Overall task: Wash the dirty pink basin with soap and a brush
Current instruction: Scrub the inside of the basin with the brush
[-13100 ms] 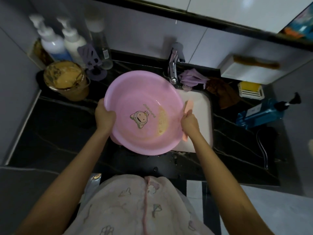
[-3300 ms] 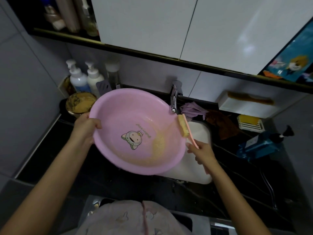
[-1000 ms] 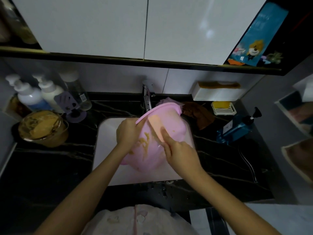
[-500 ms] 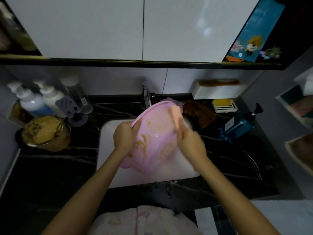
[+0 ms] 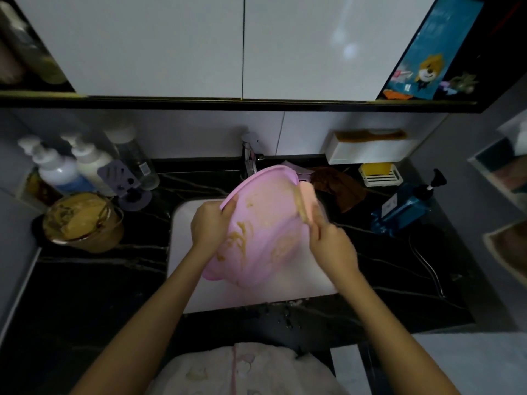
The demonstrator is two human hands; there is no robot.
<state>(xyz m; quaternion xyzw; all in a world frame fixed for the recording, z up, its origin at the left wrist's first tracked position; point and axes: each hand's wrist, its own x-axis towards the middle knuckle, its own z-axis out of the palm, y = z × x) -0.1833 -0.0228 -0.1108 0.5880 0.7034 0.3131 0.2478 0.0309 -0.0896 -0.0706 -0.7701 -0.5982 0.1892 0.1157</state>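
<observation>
Holding the pink basin (image 5: 265, 232) tipped on its edge over the white sink (image 5: 182, 252), your left grip (image 5: 209, 226) is curled round the rim at the upper left. Your right grip (image 5: 330, 246) is clenched on the handle of the brush (image 5: 302, 199), whose head lies against the basin wall near the far rim; that part is blurred.

Treat the basin as light, thin plastic. It will probably flex under the brush rather than resist, so brace it from the rim, which looks like the stiffest part. The tan smears (image 5: 242, 238) on the side facing you suggest a greasy, slick surface, and soap will make it slicker. Pinching the rim with the thumb on one face and fingers on the other seems safer than palming the wall. Should it slip, it drops into the sink, not onto the worktop (image 5: 99, 280).
</observation>
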